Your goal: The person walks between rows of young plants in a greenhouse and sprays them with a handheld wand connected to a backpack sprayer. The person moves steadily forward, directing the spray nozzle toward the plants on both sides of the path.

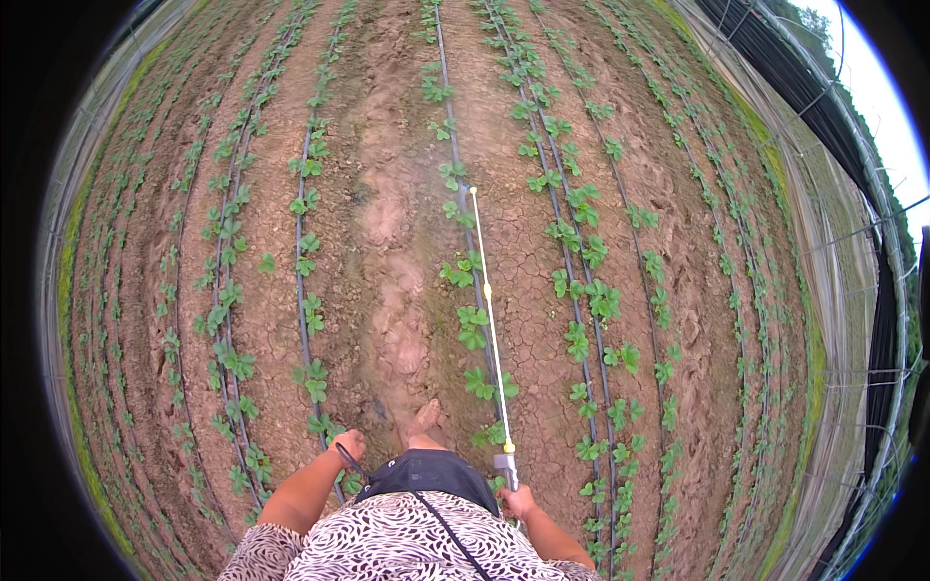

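Note:
My right hand [517, 501] grips the grey handle of a spray wand [491, 327], low at my right side. Its thin white lance has yellow fittings and reaches forward over a row of leafy seedlings [472, 319]. The yellow and blue nozzle [471, 189] is above that row, and a pale haze hangs ahead of it. My left hand [349, 444] is curled at my left side, by a black looped cord [354, 461]. Whether the fingers hold the cord is unclear.
Black drip lines [301, 240] run lengthwise between seedlings on cracked brown soil [523, 254]. A bare foot [424, 417] stands on a wet, trodden furrow [399, 312]. Plastic sheeting and metal tubes of a greenhouse frame [883, 305] curve along the right side.

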`<state>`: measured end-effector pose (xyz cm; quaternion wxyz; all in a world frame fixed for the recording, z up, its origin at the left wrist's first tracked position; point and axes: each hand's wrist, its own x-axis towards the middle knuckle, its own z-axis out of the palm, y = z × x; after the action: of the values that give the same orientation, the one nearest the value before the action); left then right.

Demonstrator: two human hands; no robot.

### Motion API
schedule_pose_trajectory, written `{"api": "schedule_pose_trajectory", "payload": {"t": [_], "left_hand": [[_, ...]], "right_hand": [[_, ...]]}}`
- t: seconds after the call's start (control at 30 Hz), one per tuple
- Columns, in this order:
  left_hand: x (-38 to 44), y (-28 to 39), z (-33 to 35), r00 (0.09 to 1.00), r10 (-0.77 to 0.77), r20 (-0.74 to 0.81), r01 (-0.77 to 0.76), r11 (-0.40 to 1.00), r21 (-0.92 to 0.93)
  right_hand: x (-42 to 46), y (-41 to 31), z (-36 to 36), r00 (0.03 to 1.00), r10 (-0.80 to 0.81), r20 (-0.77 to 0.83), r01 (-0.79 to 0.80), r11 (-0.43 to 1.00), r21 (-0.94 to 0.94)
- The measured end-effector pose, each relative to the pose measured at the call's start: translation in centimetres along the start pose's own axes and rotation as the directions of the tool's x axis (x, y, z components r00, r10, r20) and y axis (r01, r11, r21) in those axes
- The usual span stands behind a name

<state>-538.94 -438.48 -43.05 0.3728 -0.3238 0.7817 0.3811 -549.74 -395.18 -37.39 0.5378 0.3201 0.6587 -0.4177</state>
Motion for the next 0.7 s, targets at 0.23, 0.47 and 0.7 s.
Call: {"api": "schedule_pose_trajectory", "payload": {"t": [0.23, 0.47, 0.7], "left_hand": [[2.6, -1.7, -1.2, 0.996, -0.023, -0.084, 0.014, 0.994, -0.110], [0.7, -2.3, -2.9, 0.995, -0.077, -0.063, 0.080, 0.995, 0.053], [0.3, 1.2, -7.7, 0.955, -0.092, -0.283, 0.077, 0.995, -0.065]], "right_hand": [[4.2, -1.7, 1.5, 0.922, -0.349, -0.167, 0.310, 0.925, -0.220], [2.8, -6.6, 0.6, 0.693, -0.561, -0.452, 0.340, 0.808, -0.481], [9.7, -15.8, -2.8, 0.562, -0.567, -0.602, 0.662, 0.745, -0.084]]}}
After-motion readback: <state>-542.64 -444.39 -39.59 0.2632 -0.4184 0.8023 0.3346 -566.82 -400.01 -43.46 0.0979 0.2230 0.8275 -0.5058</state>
